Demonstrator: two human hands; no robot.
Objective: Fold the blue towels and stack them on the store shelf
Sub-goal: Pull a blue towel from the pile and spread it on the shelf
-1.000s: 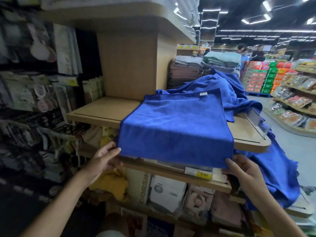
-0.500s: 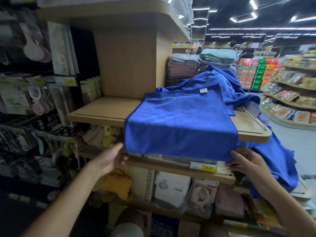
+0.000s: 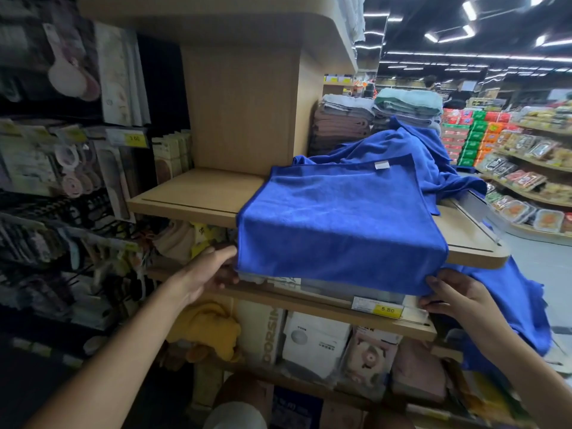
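Above the 5.80 price tag (image 3: 387, 309), left hand (image 3: 213, 269) and right hand (image 3: 455, 294) pinch lower corners of the blue towel (image 3: 340, 218).

Single head view, close, facing forward-down at shelf (image 3: 198, 193).

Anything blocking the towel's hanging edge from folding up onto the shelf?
Nothing visible. Left hand and right hand hold the blue towel at its lower corners; the crumpled blue pile lies behind it on the shelf.
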